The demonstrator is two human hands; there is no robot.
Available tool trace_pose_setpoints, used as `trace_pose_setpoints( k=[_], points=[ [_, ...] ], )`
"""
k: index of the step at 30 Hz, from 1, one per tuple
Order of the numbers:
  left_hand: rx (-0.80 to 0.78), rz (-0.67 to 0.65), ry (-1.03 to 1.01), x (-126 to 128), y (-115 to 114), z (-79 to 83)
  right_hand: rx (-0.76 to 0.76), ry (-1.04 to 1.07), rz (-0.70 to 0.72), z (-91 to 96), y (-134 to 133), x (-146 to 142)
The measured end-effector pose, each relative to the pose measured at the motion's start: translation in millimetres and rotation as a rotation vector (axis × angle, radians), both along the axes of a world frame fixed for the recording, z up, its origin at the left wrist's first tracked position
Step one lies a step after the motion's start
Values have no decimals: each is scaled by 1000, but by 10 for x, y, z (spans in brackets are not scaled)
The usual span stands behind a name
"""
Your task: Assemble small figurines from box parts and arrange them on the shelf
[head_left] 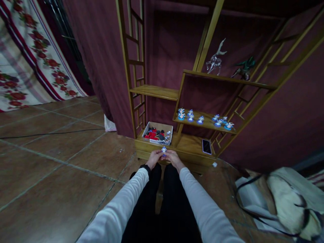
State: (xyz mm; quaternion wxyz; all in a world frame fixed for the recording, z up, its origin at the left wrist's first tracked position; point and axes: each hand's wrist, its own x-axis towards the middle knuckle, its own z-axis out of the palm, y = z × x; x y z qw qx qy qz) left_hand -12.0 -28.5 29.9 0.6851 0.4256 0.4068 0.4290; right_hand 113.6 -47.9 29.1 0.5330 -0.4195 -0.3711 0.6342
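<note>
Between my fingers, upright in front of the wooden shelf unit, is a small blue-and-white figurine (pixel 164 149). My left hand (pixel 154 158) closes on it from the left and my right hand (pixel 173 158) from the right; the fingertips meet around its base. Just beyond them, an open cardboard box (pixel 165 128) holds red and dark pieces along with a few small figurines. Several similar figurines (pixel 200 119) stand in groups on the middle shelf (pixel 209 122), up and to the right of my hands.
A phone (pixel 206 146) lies on the lower shelf at right. Higher up stand a clear deer ornament (pixel 215 62) and a dark green figure (pixel 245 67). Bags (pixel 286 199) rest on the floor at right. A black cable (pixel 50 134) crosses the tiles at left.
</note>
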Motion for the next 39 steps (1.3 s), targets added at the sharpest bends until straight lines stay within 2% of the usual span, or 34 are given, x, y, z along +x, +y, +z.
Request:
trace_pose_setpoints(
  k=[4,7,10,14,21,26,29,34,39],
  points=[
    [17,-24,-9,80,-47,-39,-18,11,5,-57,-43,97],
    [63,-46,33,152,-84,-65,-31,17,-76,-143,-58,145],
    [167,-77,119,198,-112,-46,-17,18,-137,-203,-56,176],
    [355,-79,275,175,-108,17,18,22,-132,-236,-31,209],
    [669,-28,689,153,-7,-28,-39,26,-202,-355,127,192],
    [748,-147,1213,214,4,-86,-79,-22,-200,-390,227,181],
    [818,-196,1409,212,6,-89,-91,-12,-169,-388,257,189],
    [1001,-229,1484,154,41,-98,-72,-30,-171,-421,279,209],
    [1133,-188,1498,129,19,-149,-27,-46,-160,-477,267,266]
  ],
)
